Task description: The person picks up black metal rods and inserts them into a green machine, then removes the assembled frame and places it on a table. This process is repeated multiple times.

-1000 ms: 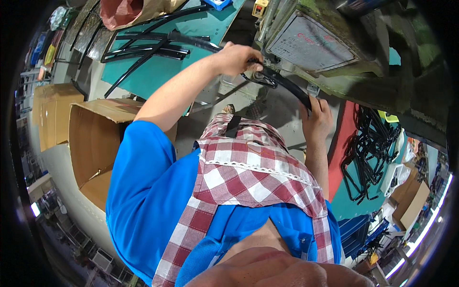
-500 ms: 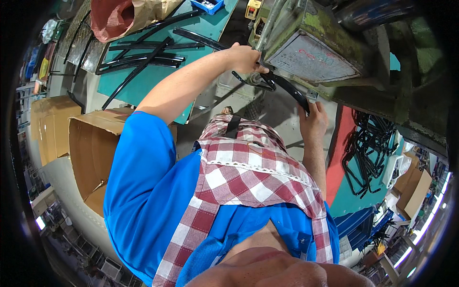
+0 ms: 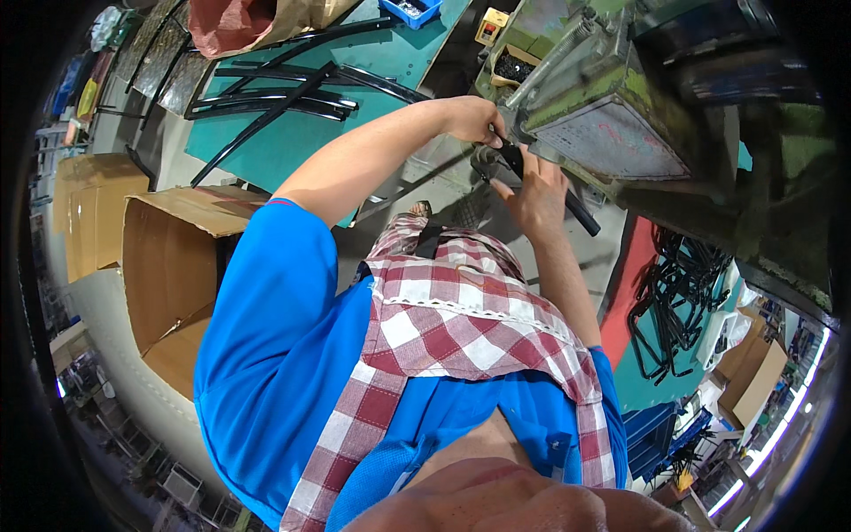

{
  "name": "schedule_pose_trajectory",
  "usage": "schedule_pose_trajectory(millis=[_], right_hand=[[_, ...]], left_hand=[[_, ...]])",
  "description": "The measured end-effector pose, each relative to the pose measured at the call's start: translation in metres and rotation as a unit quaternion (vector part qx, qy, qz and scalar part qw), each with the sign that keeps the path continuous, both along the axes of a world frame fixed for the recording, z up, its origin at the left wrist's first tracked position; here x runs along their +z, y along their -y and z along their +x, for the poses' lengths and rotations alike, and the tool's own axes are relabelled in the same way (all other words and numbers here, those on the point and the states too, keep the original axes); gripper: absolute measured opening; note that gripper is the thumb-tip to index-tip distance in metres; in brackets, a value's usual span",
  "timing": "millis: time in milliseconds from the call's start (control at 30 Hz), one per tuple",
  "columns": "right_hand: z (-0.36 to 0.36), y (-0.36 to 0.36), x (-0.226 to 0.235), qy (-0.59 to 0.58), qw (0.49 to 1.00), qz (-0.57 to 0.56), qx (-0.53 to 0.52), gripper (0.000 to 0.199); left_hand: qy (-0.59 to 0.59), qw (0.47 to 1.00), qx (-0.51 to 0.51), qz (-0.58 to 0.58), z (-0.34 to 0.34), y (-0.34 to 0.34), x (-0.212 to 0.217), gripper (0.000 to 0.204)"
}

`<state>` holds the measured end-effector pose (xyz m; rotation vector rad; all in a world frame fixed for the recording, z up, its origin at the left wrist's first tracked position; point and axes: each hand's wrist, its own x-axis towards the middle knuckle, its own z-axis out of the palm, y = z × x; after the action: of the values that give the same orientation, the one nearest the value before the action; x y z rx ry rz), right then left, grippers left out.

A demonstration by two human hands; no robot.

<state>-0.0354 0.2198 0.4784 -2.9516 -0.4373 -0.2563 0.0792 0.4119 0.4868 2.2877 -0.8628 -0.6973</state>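
Note:
A long black metal tube (image 3: 581,215) slants down to the right in front of a green machine. My left hand (image 3: 474,121) is closed on its upper part, thumb and fingers pinching close to the machine's corner. Farther down, my right hand (image 3: 538,199) lies around the same tube, thumb apart from the fingers, and the palm hides part of it. The tube's lower end sticks out past my right hand. A curved metal piece (image 3: 484,160) of the machine sits just left of my right thumb.
The worn green machine housing (image 3: 612,133) stands close beyond my hands. Several black tubes (image 3: 275,102) lie on the green table at left, near a blue tray (image 3: 412,11). Bent black rods (image 3: 678,293) are piled at right. Cardboard boxes (image 3: 168,266) stand left.
My right hand has moved up and left along the tube from its lower end, closer to my left hand. The tube's end has shifted down and right.

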Motion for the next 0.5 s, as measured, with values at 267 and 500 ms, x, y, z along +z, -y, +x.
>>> schedule_pose_trajectory(millis=[267, 500], right_hand=[[0.033, 0.033, -0.046, 0.010, 0.998, -0.011, 0.061, 0.045], [0.025, 0.054, -0.080, 0.089, 0.993, -0.020, 0.074, 0.041]], left_hand=[[-0.113, 0.989, -0.063, -0.074, 0.029, 0.008, -0.018, 0.030], [0.188, 0.981, 0.015, 0.041, 0.122, 0.067, -0.077, 0.022]])
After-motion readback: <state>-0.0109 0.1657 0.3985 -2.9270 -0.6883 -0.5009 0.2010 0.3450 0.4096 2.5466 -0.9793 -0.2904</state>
